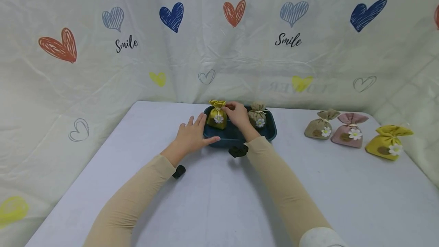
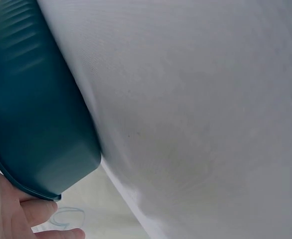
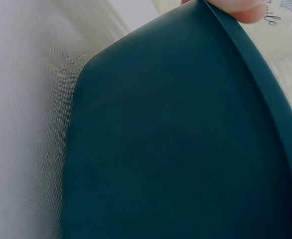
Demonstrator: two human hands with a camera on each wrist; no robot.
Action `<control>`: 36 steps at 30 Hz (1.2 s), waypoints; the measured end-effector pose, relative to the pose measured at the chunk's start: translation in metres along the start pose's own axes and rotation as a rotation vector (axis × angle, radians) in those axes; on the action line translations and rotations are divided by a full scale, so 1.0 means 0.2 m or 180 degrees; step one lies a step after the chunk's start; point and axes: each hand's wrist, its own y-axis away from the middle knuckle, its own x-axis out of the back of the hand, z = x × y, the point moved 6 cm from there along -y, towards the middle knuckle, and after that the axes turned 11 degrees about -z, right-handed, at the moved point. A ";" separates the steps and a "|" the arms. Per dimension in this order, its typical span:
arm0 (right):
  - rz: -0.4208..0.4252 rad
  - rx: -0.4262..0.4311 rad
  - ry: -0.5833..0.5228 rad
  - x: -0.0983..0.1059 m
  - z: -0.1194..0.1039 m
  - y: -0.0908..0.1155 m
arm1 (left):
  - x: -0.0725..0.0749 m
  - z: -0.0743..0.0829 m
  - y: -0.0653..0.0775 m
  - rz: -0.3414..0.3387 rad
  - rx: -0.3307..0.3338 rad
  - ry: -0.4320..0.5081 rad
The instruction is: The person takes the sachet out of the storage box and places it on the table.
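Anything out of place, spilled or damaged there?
No spill or damage shows. The gold pouch and brown pouch stand in the teal tray. Only the backdrop looks odd: faint lettering by its right-hand yellow heart appears mirrored, perhaps showing through.

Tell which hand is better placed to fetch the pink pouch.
Likely the right hand: though it seems to pinch the gold pouch in the tray, it is nearer the pink pouch, while the left hand is by the tray's left end.

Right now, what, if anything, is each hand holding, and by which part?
The right hand is at the neck of the golden pouch in the tray; whether it pinches there cannot be told. The left hand, fingers outstretched, grips nothing.
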 end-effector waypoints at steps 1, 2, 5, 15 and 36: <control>0.0010 0.0004 0.0015 0.00 0.00 0.00 | 0.00 0.00 0.00 0.0006 -0.0002 0.0001; 0.0012 0.0006 0.0045 0.00 -0.01 0.00 | 0.00 0.00 0.00 0.0013 -0.0005 0.0002; -0.0012 0.0021 0.0153 0.00 -0.01 -0.01 | 0.00 0.00 0.00 0.0034 -0.0015 -0.0014; -0.0013 -0.0096 -0.0193 0.01 0.00 -0.01 | 0.00 -0.01 0.00 0.0045 -0.0025 0.0002; -0.0018 -0.0135 -0.0635 0.04 0.02 0.00 | 0.00 0.00 -0.01 0.0028 -0.0028 0.0011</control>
